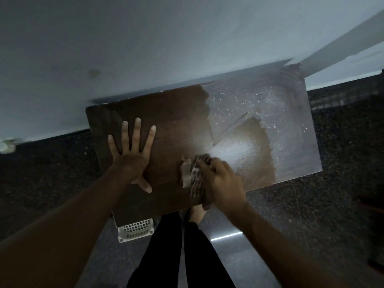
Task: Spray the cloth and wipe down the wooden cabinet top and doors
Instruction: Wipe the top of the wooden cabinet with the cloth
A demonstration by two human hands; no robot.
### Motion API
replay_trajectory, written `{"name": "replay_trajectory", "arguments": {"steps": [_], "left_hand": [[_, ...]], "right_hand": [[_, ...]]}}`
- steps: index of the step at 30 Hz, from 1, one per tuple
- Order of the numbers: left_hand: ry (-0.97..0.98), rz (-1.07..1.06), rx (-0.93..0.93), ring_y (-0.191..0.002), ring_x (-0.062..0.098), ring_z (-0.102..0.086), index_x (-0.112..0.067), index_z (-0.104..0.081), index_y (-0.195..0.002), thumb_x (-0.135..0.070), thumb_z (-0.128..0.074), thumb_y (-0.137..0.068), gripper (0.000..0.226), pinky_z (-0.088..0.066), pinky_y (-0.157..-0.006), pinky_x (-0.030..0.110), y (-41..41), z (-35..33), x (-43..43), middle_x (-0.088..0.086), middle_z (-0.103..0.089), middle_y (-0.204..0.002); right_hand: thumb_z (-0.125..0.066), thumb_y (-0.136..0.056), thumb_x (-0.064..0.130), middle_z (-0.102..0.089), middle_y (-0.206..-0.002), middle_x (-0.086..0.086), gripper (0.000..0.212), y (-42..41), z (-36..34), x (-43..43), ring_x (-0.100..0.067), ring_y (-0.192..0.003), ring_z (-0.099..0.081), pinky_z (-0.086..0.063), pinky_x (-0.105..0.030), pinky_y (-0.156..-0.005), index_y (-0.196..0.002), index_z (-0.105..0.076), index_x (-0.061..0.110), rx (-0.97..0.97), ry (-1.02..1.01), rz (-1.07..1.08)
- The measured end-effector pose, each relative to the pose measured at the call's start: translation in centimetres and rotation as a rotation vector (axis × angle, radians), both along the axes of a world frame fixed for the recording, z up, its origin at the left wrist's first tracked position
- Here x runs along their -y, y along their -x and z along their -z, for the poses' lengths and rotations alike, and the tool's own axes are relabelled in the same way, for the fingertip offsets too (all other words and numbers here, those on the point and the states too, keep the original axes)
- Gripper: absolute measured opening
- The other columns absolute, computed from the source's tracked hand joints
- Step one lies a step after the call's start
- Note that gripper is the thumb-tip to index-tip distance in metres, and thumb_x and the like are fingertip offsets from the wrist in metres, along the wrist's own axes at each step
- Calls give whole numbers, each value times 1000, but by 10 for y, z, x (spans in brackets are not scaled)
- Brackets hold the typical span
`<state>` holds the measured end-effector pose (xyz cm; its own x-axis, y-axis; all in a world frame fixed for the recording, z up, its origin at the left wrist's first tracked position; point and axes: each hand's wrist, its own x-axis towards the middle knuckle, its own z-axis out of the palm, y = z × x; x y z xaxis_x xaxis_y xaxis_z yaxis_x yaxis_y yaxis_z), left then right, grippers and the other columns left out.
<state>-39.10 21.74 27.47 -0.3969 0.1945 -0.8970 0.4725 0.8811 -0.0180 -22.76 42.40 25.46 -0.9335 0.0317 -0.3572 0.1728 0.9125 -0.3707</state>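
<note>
The wooden cabinet top (176,121) stands against a pale wall, seen from above. Its left half is dark and clean, while its right half is coated in grey dust with streaks and a wiped patch. My left hand (133,150) lies flat on the left part of the top, fingers spread. My right hand (220,179) presses a crumpled, patterned cloth (191,173) onto the top near its front edge, at the border of the dusty area. The hand and cloth are blurred. No spray bottle is in view, and the cabinet doors are hidden below the top.
A white plastic basket (135,229) sits on the floor under the cabinet's front left corner. My legs in dark trousers (176,256) and a bare foot (197,213) stand in front. The floor (342,183) is dark speckled stone.
</note>
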Motion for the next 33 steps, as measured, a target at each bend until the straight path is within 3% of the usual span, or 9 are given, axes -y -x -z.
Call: {"name": "replay_trajectory", "arguments": {"steps": [4, 10, 13, 16, 20, 22, 28, 31, 33], "left_hand": [[-4, 1, 3, -124, 44, 55, -23, 57, -129, -65, -92, -36, 181, 10, -110, 75, 0, 1, 1, 17, 68, -128], [-8, 3, 9, -126, 45, 54, -23, 57, -129, -63, -93, -38, 180, 8, -110, 76, 0, 0, 1, 17, 68, -128], [-5, 4, 13, -125, 46, 54, -22, 56, -130, -64, -93, -39, 180, 7, -110, 77, 1, 1, 1, 18, 68, -127], [-4, -1, 10, -123, 45, 56, -22, 57, -129, -64, -93, -39, 180, 8, -110, 76, 1, 1, 1, 18, 68, -126], [-8, 0, -3, -125, 45, 54, -22, 58, -127, -64, -93, -38, 180, 10, -110, 76, 0, 4, 2, 18, 68, -128], [-18, -11, -6, -126, 45, 54, -23, 58, -126, -65, -92, -37, 180, 9, -110, 76, -1, 4, 3, 18, 67, -129], [-36, -14, -5, -127, 45, 53, -23, 57, -129, -63, -93, -38, 180, 9, -110, 77, -1, 5, 4, 18, 66, -130], [-31, -8, -10, -129, 46, 51, -23, 56, -130, -62, -93, -38, 180, 10, -110, 76, -1, 5, 3, 18, 65, -131], [-29, -11, -15, -129, 46, 51, -23, 56, -130, -62, -93, -37, 180, 10, -109, 77, -1, 7, 3, 18, 65, -131]], "right_hand": [[-54, -101, 30, -51, -112, -2, 36, 54, 3, -58, -19, -90, -57, -50, -22, -66, -135, -56, 21, -106, 3, 399], [-60, -97, 36, -44, -103, -2, 41, 91, 3, -84, -18, -82, -48, -44, -30, -68, -136, -59, 20, -151, -186, 578], [-59, -98, 30, -52, -120, -7, 39, 69, 7, -56, -20, -92, -55, -55, -35, -76, -137, -56, 22, -121, -84, 548], [-57, -98, 26, -59, -113, -7, 27, 30, 4, -6, -25, -93, -59, -56, -47, -76, -124, -60, 27, -66, 61, 342], [-80, -74, 19, -59, -107, -13, 60, 5, -8, 17, -31, -90, -61, -58, -43, -54, -130, -60, 16, -52, -15, 15], [-85, -69, 21, -60, -109, -14, 67, 15, -7, -2, -31, -91, -63, -59, -41, -51, -131, -60, 17, -60, -80, -73], [-65, -94, 20, -53, -118, -11, 45, 89, 8, -56, -27, -90, -60, -60, -44, -66, -138, -56, 24, -126, -153, 351], [-60, -97, 21, -52, -113, -10, 39, 103, 7, -47, -27, -88, -58, -58, -45, -68, -136, -58, 23, -151, -111, 394], [-55, -97, 14, -53, -116, -14, 37, 88, 3, -29, -32, -96, -57, -54, -46, -76, -132, -59, 26, -137, -59, 301]]}}
